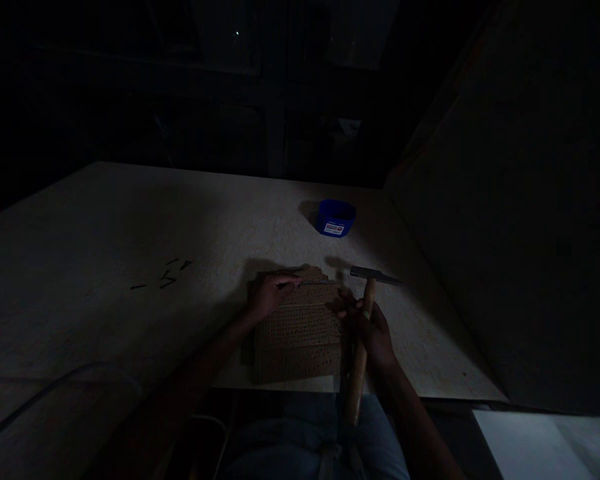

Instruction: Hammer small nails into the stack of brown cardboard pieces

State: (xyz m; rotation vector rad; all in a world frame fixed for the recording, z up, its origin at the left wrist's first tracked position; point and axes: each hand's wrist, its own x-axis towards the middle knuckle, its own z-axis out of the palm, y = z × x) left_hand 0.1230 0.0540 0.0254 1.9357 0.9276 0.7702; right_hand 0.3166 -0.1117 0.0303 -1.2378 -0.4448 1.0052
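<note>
A brown block-like piece with rows of small dark holes [300,327] lies at the table's front edge; in this dim light its material is unclear. At its upper left, my left hand [273,293] has thumb and fingers pinched together close to the top surface. Whatever sits between those fingertips is too small and dark to make out. On the right side, my right hand [375,333] is wrapped round the wooden handle of a hammer [370,293]. The hammer's metal head points away from me, above the table, and its handle end hangs past the front edge.
Several dark nails [168,283] lie loose on the pale table [220,220] to the left. A blue plastic tub [336,219] with a label stands farther back. A dark upright panel [505,233] borders the right side, and a cable [45,390] crosses the lower left.
</note>
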